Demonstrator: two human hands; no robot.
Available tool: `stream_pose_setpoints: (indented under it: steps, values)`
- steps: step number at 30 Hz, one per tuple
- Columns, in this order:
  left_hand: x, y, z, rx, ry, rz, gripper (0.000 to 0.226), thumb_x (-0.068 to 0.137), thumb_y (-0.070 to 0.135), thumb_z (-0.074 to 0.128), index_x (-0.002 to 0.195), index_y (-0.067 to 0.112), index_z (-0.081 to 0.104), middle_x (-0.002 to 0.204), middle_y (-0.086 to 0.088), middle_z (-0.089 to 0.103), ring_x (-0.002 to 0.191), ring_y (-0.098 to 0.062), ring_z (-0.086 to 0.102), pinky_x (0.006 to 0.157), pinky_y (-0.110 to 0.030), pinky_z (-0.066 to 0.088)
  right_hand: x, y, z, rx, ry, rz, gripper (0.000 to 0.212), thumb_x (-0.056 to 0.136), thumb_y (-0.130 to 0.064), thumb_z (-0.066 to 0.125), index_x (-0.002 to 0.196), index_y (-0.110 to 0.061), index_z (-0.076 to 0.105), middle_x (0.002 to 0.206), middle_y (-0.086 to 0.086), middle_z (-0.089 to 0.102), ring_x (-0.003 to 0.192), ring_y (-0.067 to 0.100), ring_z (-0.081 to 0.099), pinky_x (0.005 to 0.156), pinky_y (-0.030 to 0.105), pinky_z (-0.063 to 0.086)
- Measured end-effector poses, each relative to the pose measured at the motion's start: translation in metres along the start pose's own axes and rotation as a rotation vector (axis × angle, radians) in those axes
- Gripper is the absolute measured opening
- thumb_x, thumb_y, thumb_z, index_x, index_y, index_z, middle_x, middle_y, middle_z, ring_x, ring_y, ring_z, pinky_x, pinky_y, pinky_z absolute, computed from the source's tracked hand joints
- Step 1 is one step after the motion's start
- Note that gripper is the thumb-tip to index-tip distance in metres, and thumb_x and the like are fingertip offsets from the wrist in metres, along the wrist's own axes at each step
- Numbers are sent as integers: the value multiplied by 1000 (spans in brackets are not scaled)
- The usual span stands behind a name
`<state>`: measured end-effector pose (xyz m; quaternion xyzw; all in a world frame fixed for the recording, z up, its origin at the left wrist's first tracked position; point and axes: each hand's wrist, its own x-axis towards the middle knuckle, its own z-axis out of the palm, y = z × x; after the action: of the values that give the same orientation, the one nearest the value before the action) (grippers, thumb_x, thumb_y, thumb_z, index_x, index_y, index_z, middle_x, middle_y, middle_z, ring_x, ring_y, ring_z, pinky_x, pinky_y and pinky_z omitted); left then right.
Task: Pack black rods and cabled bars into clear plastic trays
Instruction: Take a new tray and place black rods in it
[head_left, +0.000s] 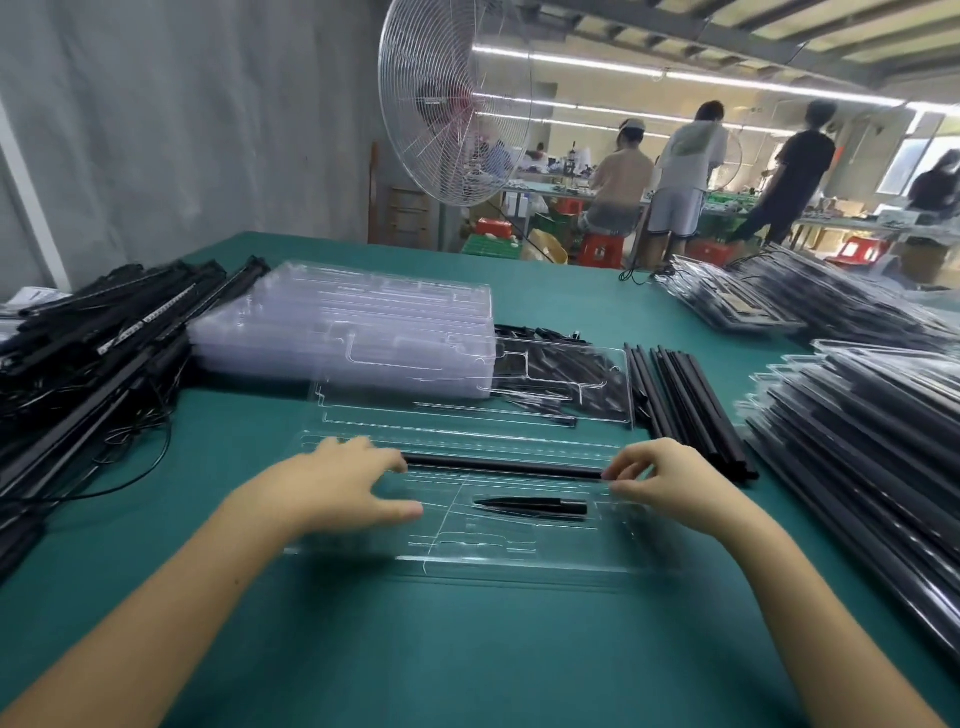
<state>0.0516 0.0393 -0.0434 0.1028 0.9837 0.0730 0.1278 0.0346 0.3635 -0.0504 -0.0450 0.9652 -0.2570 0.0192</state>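
Right hand (670, 480) pinches one end of the rod (504, 466); left hand (337, 483) presses the other with flat fingers. Probably seating it in the tray (519, 564) beneath the fingertips.

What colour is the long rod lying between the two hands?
Black, plain and matte; the long thin rod shows best in the head view.

Only the person's two arms show, each bare from the hand up to where the picture's lower edge cuts it off. The left hand (337, 483) and the right hand (670, 483) are bare as well, with slim fingers and short nails. The left forearm (171, 587) and the right forearm (810, 597) are slender and smooth. The fingertips are slightly blurred, so finer marks cannot be told.
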Motion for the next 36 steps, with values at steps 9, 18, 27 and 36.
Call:
stream_pose_setpoints:
  steps: [9,18,27,36]
  values:
    - [-8,-40,46,6,70,-68,65,92,63,7,147,37,-17,158,7,-15,144,-10,-19,118,-39,-6,5,-1,9,-241,-1,26,14,83,-23,68,96,-20,68,96,-3,56,101,19,51,92,31,41]
    - [1,-142,-4,-207,756,-179,54,98,32,46,146,12,32,157,-12,17,146,-24,9,119,-35,7,7,-3,10,-174,137,14,8,87,-19,62,83,-15,68,84,-1,65,73,7,55,61,20,39]
    - [10,-212,-23,39,580,-613,40,98,39,40,120,7,48,126,-18,52,114,-38,50,93,-43,42,2,-29,22,-93,355,-17,24,88,-13,56,63,-12,58,64,1,62,57,21,57,57,33,46]
    - [63,-213,-47,-43,625,-512,64,84,8,46,145,12,28,145,-15,38,129,-35,34,102,-43,35,34,-94,47,-210,280,-260,18,93,-21,48,84,-11,60,83,-2,58,81,16,53,80,32,45]
